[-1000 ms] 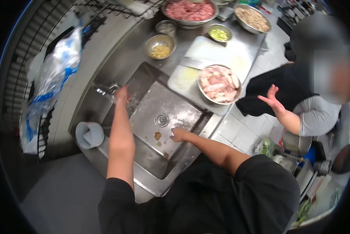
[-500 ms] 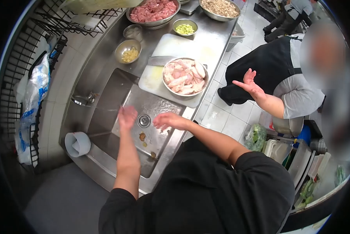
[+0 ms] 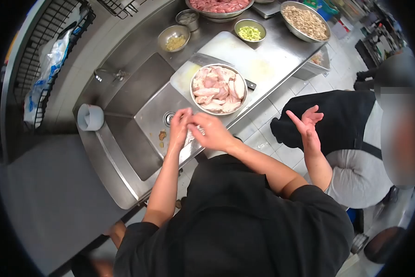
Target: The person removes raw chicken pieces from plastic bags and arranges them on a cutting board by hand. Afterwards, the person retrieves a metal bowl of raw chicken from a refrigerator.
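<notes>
My left hand (image 3: 179, 127) and my right hand (image 3: 213, 132) meet over the front edge of the steel sink (image 3: 138, 134), fingertips touching. No object shows in either one. My left fingers point up and are partly covered by the right ones; my right fingers are loosely bent, with the thumb apart. Just beyond them stands a steel bowl of raw chicken pieces (image 3: 219, 88), on the white cutting board (image 3: 244, 57). Behind the bowl lies a knife, its black handle (image 3: 250, 85) sticking out to the right. Brown scraps (image 3: 162, 135) rest near the drain (image 3: 169, 118).
Bowls of chopped green vegetable (image 3: 250, 32), minced yellowish food (image 3: 175, 43), raw red meat (image 3: 219, 5) and pale chopped food (image 3: 305, 22) stand along the counter. A tap (image 3: 108, 75) is at the sink's back. A co-worker's raised hand (image 3: 309, 121) is close on the right.
My hands, apart over the basin before, have come together closer to the chicken bowl. The view has shifted. The co-worker on the right keeps a hand raised.
</notes>
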The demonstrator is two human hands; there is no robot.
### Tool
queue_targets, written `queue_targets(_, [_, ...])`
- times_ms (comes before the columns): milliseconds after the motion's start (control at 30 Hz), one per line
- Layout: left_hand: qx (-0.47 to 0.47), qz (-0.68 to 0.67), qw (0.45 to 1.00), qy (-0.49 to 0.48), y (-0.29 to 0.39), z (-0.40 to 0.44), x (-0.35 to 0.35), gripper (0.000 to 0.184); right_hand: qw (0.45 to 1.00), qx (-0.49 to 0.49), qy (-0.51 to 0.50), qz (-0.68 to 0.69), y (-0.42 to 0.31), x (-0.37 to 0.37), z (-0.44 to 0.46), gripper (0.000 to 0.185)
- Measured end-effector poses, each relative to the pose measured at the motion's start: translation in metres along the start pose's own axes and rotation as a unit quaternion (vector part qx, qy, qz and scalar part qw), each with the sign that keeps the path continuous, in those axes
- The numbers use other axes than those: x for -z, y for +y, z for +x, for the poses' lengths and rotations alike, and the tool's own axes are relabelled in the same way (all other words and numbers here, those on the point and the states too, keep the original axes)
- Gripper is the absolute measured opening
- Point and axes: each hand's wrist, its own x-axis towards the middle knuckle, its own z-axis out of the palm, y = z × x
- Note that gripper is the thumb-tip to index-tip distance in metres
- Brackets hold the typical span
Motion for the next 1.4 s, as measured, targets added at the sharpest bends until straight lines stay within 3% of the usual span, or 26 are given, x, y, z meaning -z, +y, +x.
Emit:
queue_targets(67, [0.023, -0.002, 1.0, -0.021, 0.019, -0.011, -0.015, 0.032, 0.996, -0.054, 0.001, 0.065, -0.002, 0.031, -0.013, 0.02])
queue_targets(133, [-0.033, 0.216, 0.97, -0.106, 0.032, -0.023, -0.014, 0.036, 0.97, -0.161, -0.053, 0.174, 0.002, 0.061, -0.029, 0.018])
queue_targets(167, [0.001, 0.254, 0.953, -0.167, 0.018, -0.013, 0.009, 0.042, 0.97, -0.16, -0.06, 0.175, 0.007, 0.07, -0.036, 0.018])
queue_targets(200, [0.116, 0.003, 0.983, -0.142, -0.007, -0.01, 0.037, 0.045, 0.976, -0.183, -0.097, 0.072, 0.015, 0.077, -0.045, 0.019])
queue_targets(233, [0.218, -0.249, 0.937, -0.108, -0.033, -0.009, 0.058, 0.049, 0.97, -0.202, -0.132, -0.034, 0.026, 0.081, -0.054, 0.021])
queue_targets(267, [0.214, -0.252, 0.938, -0.103, -0.052, -0.012, 0.069, 0.049, 0.973, -0.194, -0.121, -0.04, 0.043, 0.081, -0.067, 0.021])
queue_targets(300, [0.174, -0.093, 0.98, -0.029, -0.068, -0.012, 0.079, 0.051, 0.973, -0.189, -0.124, -0.04, 0.037, 0.084, -0.065, 0.021])
queue_targets(333, [0.129, 0.068, 0.988, 0.043, -0.08, -0.009, 0.085, 0.053, 0.984, -0.172, -0.052, -0.005, 0.027, 0.09, -0.061, 0.022])
queue_targets(367, [0.082, 0.227, 0.964, 0.114, -0.088, -0.007, 0.088, 0.056, 0.987, -0.155, 0.02, 0.03, 0.023, 0.094, -0.059, 0.023])
queue_targets(400, [0.036, 0.378, 0.908, 0.18, -0.074, -0.014, 0.076, 0.058, 0.995, -0.058, 0.074, -0.029, 0.025, 0.099, -0.045, 0.028])
queue_targets(433, [0.097, 0.216, 0.96, 0.148, -0.061, -0.019, 0.062, 0.059, 0.982, 0.038, 0.146, -0.115, 0.027, 0.105, -0.028, 0.025])
queue_targets(467, [0.151, 0.046, 0.981, 0.114, -0.012, -0.022, 0.024, 0.059, 0.98, 0.033, 0.15, -0.124, 0.026, 0.114, -0.006, 0.026])
queue_targets(533, [-0.001, 0.025, 0.997, 0.068, 0.009, -0.014, -0.021, 0.066, 0.973, 0.032, 0.142, -0.181, 0.042, 0.125, 0.043, 0.033])
queue_targets(633, [-0.035, -0.021, 0.995, 0.094, 0.025, 0.013, -0.076, 0.067, 0.965, -0.044, 0.052, -0.251, 0.072, 0.125, 0.103, 0.04])
queue_targets(700, [-0.045, -0.188, 0.973, 0.122, 0.02, 0.035, -0.097, 0.063, 0.935, -0.119, -0.142, -0.303, 0.079, 0.12, 0.132, 0.058])
queue_targets(733, [-0.041, -0.194, 0.972, 0.124, 0.02, 0.04, -0.102, 0.063, 0.933, -0.122, -0.147, -0.306, 0.08, 0.121, 0.144, 0.058])
queue_targets(800, [-0.038, -0.241, 0.962, 0.124, 0.028, 0.041, -0.106, 0.064, 0.883, -0.326, -0.266, -0.21, 0.072, 0.121, 0.161, 0.067])
queue_targets(833, [-0.033, -0.243, 0.961, 0.124, 0.033, 0.043, -0.105, 0.064, 0.88, -0.33, -0.269, -0.21, 0.075, 0.119, 0.163, 0.067])
queue_targets(900, [-0.032, -0.29, 0.949, 0.124, 0.038, 0.054, -0.105, 0.066, 0.891, -0.237, -0.31, -0.231, 0.075, 0.116, 0.165, 0.068])
queue_targets(967, [-0.047, -0.284, 0.945, 0.158, 0.037, 0.058, -0.105, 0.067, 0.887, -0.25, -0.316, -0.225, 0.08, 0.114, 0.157, 0.065])
queue_targets(1033, [-0.011, -0.257, 0.957, 0.132, 0.034, 0.066, -0.095, 0.069, 0.903, -0.173, -0.323, -0.224, 0.095, 0.111, 0.15, 0.06])
queue_targets(1067, [-0.009, -0.26, 0.957, 0.13, 0.035, 0.068, -0.094, 0.069, 0.917, -0.109, -0.265, -0.276, 0.094, 0.104, 0.135, 0.053])
queue_targets(1167, [-0.012, -0.233, 0.957, 0.169, 0.037, 0.071, -0.092, 0.074, 0.914, -0.071, -0.144, -0.373, 0.053, 0.086, 0.087, 0.036])
queue_targets(1300, [-0.02, -0.172, 0.971, 0.162, 0.051, 0.075, -0.088, 0.058, 0.889, -0.048, -0.1, -0.444, 0.037, 0.066, 0.045, 0.037])
queue_targets(1367, [-0.024, -0.164, 0.97, 0.177, 0.045, 0.088, -0.086, 0.048, 0.883, 0.068, -0.037, -0.464, 0.037, 0.061, 0.028, 0.043])
queue_targets(1400, [-0.033, -0.145, 0.976, 0.158, 0.047, 0.088, -0.085, 0.046, 0.893, 0.071, -0.046, -0.442, 0.036, 0.063, 0.024, 0.047])
